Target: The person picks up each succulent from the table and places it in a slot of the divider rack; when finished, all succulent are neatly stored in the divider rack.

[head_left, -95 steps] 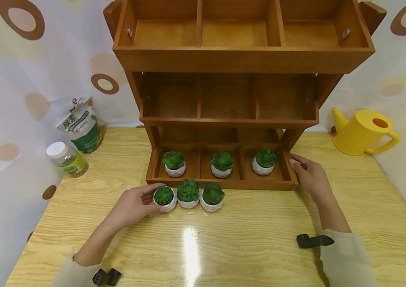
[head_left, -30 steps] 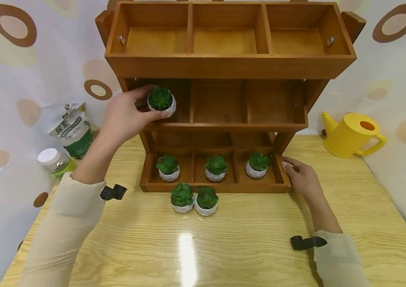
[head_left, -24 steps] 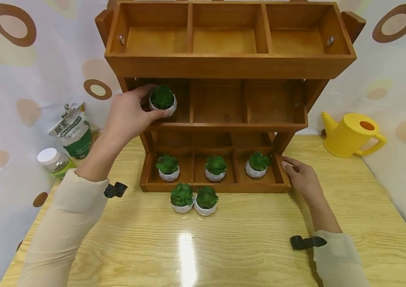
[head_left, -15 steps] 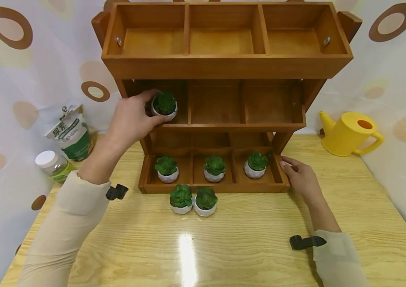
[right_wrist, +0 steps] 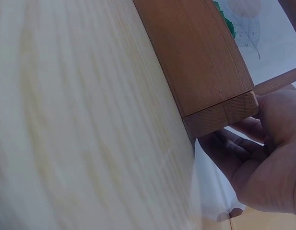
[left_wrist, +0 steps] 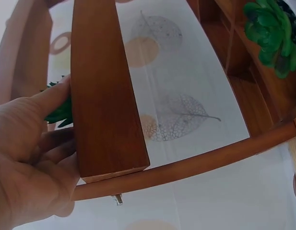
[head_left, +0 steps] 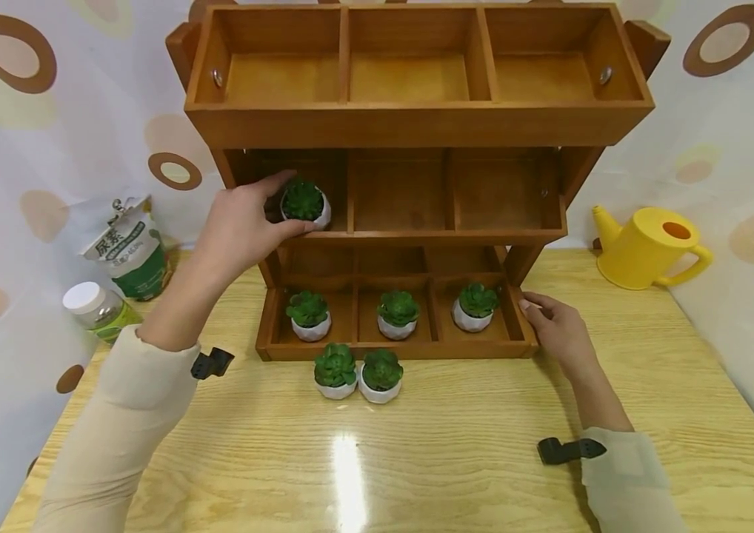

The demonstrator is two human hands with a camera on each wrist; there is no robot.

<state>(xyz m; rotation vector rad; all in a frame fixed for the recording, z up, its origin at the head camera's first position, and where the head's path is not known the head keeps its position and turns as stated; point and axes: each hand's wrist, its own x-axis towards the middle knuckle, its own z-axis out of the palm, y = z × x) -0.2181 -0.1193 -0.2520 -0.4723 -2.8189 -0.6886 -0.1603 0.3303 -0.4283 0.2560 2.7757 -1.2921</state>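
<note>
My left hand (head_left: 233,229) grips a small potted succulent (head_left: 304,201) by its white faceted pot, thumb in front and fingers behind. That pot sits low in the left compartment of the middle tier of a brown wooden plant shelf (head_left: 417,124). In the left wrist view the tier's front board (left_wrist: 104,91) hides most of the pot; green leaves (left_wrist: 61,114) show beside it. My right hand (head_left: 562,333) holds the right end of the bottom tier, thumb at its top edge. In the right wrist view the fingers curl at the board's end (right_wrist: 222,115).
Three potted succulents, the middle one (head_left: 397,314) among them, fill the bottom tier. Two more, a left one (head_left: 335,370) and a right one (head_left: 380,376), stand before it on the wooden table (head_left: 457,437). A yellow watering can (head_left: 646,248), white-capped jar (head_left: 100,311) and green-white bag (head_left: 130,255) flank the shelf.
My left hand has lifted the leftmost succulent off the table, carried it up into the middle tier's left compartment and lowered it slightly there. My right hand stays at the shelf's end.
</note>
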